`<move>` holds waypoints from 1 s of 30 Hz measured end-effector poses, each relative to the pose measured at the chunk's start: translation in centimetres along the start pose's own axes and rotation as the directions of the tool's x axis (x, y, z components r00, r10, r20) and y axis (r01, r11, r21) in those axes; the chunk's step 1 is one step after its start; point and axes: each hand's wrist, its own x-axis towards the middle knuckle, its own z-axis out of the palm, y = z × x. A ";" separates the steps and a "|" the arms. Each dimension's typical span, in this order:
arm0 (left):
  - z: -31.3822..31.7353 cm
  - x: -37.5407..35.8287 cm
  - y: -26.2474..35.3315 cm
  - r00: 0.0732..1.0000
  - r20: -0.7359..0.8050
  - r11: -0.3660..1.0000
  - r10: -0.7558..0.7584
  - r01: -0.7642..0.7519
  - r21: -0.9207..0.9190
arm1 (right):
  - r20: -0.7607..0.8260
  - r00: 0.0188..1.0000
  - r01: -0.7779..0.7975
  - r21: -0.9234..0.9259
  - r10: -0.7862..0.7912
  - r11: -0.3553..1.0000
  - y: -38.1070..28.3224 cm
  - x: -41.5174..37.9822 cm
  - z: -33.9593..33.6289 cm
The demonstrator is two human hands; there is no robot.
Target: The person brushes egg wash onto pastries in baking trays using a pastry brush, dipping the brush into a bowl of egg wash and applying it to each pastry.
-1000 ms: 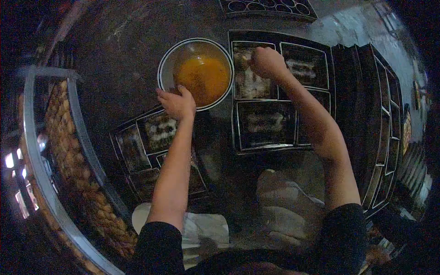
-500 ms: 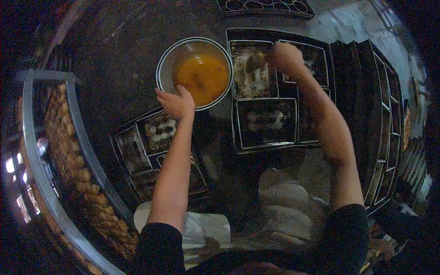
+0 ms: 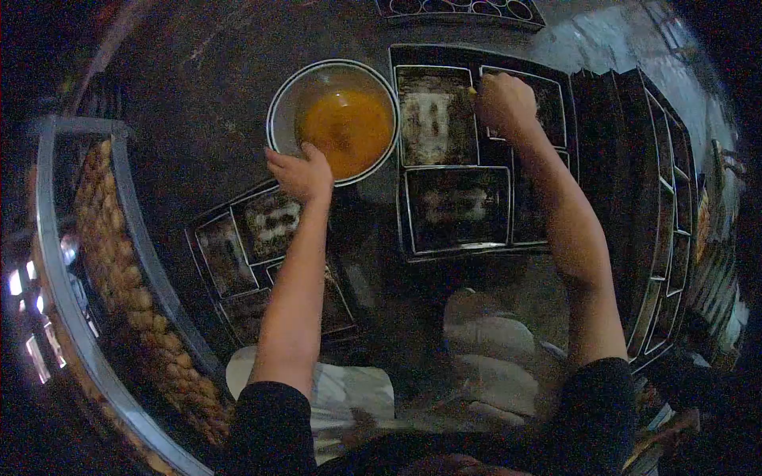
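A round bowl (image 3: 286, 95) with a pale rim holds orange-yellow liquid (image 3: 349, 131). My left hand (image 3: 302, 173) lies against the bowl's near-left rim, thumb and fingers apart. To the right of the bowl is a dark tray of rectangular moulds (image 3: 456, 210); their bottoms look smeared and worn. My right hand (image 3: 508, 103) is closed above the upper moulds of that tray. A small yellowish bit shows at its left edge, but what the fingers hold is too small and dark to name.
Another mould tray (image 3: 226, 254) lies at the lower left of the bowl. More mould trays (image 3: 663, 230) stand stacked at the right. A metal-framed rack (image 3: 139, 190) with many brown round pieces (image 3: 131, 293) is on the left. A tray with round holes (image 3: 460, 9) lies at the top.
My right hand has shifted slightly right over the upper moulds. The bowl, trays and my left hand appear slightly further left in the view.
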 end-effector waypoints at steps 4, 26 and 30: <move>-0.4 0.0 0.1 0.999 0.045 1.000 -0.024 0.024 0.015 | 0.235 0.959 0.172 -0.024 -0.162 0.985 0.4 -2.5 0.8; 2.3 0.3 -1.9 0.997 0.028 0.997 -0.068 0.066 0.041 | 0.089 0.917 -0.392 0.024 0.388 0.920 11.8 -17.9 -1.7; -0.4 -0.3 0.0 0.987 0.113 0.991 -0.119 0.125 -0.054 | 0.017 0.977 -0.209 0.252 0.212 0.945 7.8 -16.0 -3.9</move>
